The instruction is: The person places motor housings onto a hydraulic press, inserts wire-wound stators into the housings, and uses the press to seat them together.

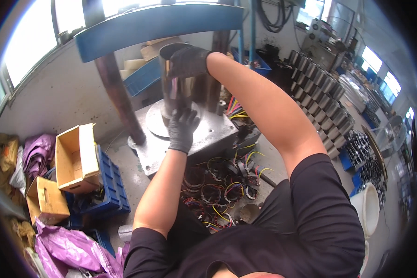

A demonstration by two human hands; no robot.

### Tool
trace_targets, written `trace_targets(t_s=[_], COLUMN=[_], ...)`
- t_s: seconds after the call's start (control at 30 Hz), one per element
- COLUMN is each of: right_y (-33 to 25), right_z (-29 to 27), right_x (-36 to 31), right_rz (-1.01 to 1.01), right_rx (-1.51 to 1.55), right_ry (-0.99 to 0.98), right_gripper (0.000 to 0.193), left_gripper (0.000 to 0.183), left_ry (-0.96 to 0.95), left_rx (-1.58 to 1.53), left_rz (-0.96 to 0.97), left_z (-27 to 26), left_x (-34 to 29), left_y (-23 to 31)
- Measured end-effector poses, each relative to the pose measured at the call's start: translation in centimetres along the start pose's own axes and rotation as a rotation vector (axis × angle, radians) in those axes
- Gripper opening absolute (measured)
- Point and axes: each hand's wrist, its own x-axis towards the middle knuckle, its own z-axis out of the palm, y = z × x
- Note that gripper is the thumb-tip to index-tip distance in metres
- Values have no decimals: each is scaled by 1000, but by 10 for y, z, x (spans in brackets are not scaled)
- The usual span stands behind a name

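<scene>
A shiny metal cylinder [172,92] stands upright over the round plate [155,121] on the press's flat metal base [213,131]. My right hand [188,61], in a dark glove, is closed around the cylinder's upper end. Lower down, my gloved left hand [182,129] has its fingers stretched and apart, with the tips against or just in front of the cylinder's lower part. Slight blur and the hand hide the exact contact there. The cylinder's bottom edge is also partly hidden, so whether it touches the plate is unclear.
A blue crossbeam [160,28] spans above my hands, on dark posts [118,95]. Below the base lie several wound motor stators [211,193] with coloured wires. Cardboard boxes [74,160] and a blue crate [111,183] stand left; stacked metal cylinders [317,92] stand right.
</scene>
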Motion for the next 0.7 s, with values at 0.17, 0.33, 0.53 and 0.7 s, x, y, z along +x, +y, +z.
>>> trace_targets(t_s=[0.17, 0.33, 0.53, 0.7], right_y=[-18, -53, -112, -185], right_z=[-28, 28, 158, 183], right_x=[-44, -119, -256, -311], right_rz=[188, 398, 661, 764], right_rx=[447, 888, 1602, 2708], right_ry=[-435, -360, 196, 775], right_gripper=[45, 43, 14, 64], left_gripper=[61, 49, 35, 20], left_ry=[14, -53, 218, 84], left_rx=[-43, -32, 266, 850], left_rz=[-27, -19, 38, 248], left_z=[15, 11, 16, 45], left_x=[-1, -18, -19, -54], left_y=[-7, 4, -21, -57])
